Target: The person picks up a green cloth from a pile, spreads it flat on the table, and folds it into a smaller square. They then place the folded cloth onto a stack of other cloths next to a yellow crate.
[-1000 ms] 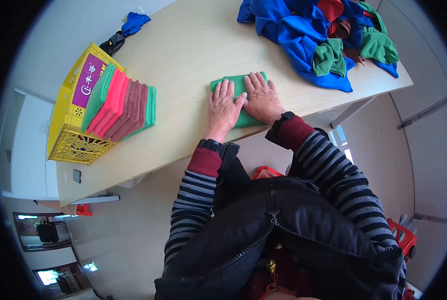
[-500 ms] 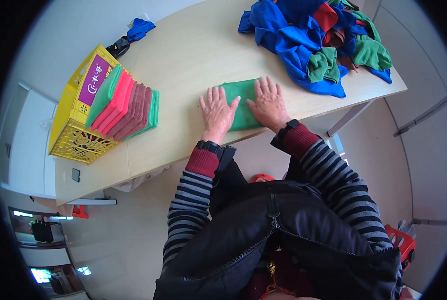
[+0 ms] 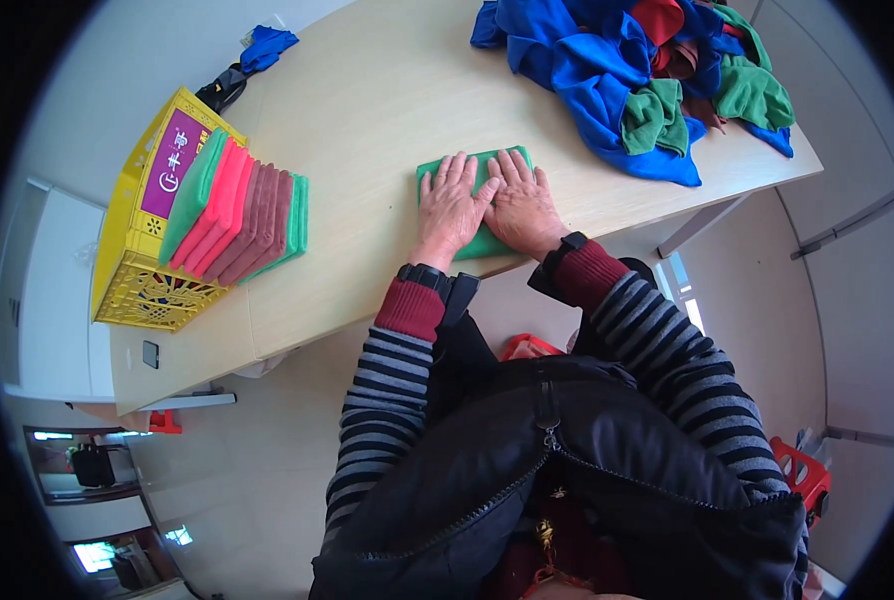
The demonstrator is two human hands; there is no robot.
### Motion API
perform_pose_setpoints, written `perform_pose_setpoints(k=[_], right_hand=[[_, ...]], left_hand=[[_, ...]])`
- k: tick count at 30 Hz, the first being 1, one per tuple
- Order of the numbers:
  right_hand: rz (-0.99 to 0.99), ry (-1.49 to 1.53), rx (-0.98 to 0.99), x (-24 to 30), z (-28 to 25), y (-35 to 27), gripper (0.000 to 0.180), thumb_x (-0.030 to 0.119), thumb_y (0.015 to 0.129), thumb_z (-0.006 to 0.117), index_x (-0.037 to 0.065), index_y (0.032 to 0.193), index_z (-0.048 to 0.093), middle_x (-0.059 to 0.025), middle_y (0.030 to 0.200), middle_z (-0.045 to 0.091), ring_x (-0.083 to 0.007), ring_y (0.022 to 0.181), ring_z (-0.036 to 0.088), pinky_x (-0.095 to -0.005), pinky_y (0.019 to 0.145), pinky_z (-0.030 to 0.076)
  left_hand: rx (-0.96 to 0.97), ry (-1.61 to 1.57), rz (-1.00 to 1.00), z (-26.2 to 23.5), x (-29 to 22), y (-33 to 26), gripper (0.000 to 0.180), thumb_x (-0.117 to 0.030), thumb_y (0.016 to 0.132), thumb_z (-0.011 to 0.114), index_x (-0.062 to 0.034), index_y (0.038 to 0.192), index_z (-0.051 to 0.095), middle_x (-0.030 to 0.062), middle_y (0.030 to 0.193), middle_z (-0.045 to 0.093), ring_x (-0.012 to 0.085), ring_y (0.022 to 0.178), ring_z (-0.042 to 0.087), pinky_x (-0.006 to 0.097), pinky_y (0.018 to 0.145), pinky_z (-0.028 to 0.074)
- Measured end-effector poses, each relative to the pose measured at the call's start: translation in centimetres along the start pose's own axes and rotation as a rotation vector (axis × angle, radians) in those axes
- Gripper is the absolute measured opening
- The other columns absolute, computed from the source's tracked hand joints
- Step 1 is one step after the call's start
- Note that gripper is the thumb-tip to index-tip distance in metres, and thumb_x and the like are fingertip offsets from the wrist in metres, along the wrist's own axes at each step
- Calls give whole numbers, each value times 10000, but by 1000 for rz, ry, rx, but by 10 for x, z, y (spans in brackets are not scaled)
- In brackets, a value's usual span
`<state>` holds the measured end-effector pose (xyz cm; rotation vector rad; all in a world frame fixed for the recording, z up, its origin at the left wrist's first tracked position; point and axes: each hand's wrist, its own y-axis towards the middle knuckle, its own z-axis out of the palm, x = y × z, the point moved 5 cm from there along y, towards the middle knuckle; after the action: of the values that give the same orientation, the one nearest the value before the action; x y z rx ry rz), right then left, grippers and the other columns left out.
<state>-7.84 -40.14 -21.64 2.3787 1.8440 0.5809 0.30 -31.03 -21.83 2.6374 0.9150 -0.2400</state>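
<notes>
A folded green cloth point(image 3: 484, 166) lies near the front edge of the light wooden table point(image 3: 367, 120). My left hand point(image 3: 451, 205) rests flat on its left half, fingers spread. My right hand point(image 3: 520, 200) lies flat on its right half, touching the left hand. Most of the cloth is hidden under both palms. Neither hand grips anything.
A pile of blue, green and red cloths point(image 3: 647, 70) lies at the table's far right. A yellow crate point(image 3: 152, 215) on its side at the left holds several folded green, pink and brown cloths point(image 3: 242, 215). A blue and black item point(image 3: 252, 60) lies behind it.
Both hands have stayed flat on the green cloth, pressing it; the right hand slid slightly toward the left one. The view shifted a little.
</notes>
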Motion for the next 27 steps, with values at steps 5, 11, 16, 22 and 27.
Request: perform_pose_setpoints(k=[5, 11, 16, 22, 27], right_hand=[[21, -9, 5, 2, -3, -2, 677, 461, 991, 441, -8, 1477, 385, -201, 1567, 335, -372, 1476, 264, -554, 1164, 250], [40, 11, -33, -5, -5, -8, 685, 480, 995, 444, 1, 1481, 383, -195, 1562, 343, -372, 1468, 279, -548, 1166, 251], [56, -41, -52, -14, -12, -14, 643, 442, 1000, 454, 7, 1471, 401, -188, 1550, 366, -373, 1457, 299, -537, 1171, 249], [-28, -49, -137, 7, -17, -22, 596, 378, 987, 478, -3, 1443, 434, -182, 1517, 416, -372, 1440, 326, -547, 1163, 259], [-59, 29, -41, 10, -10, -29, 560, 347, 1001, 479, 33, 1461, 425, -168, 1535, 399, -362, 1450, 313, -527, 1174, 252]], left_hand=[[-2, 94, -62, -3, 14, -4, 739, -614, 1016, 287, -70, 1506, 389, 129, 1592, 325, 305, 1480, 272, 508, 1206, 170], [-47, 97, -124, -13, 17, -15, 719, -563, 1016, 353, -20, 1485, 396, 166, 1562, 365, 321, 1472, 286, 546, 1201, 170], [-32, 225, -185, -25, 18, -22, 668, -515, 1034, 345, -31, 1494, 386, 169, 1561, 367, 323, 1473, 284, 536, 1201, 168], [-112, 190, -92, -15, -15, -46, 585, -420, 1038, 400, -19, 1464, 418, 172, 1533, 404, 325, 1453, 316, 543, 1189, 198], [-168, 140, -56, -11, -18, -57, 559, -377, 1020, 459, -20, 1449, 430, 175, 1517, 419, 331, 1433, 345, 557, 1171, 234]])
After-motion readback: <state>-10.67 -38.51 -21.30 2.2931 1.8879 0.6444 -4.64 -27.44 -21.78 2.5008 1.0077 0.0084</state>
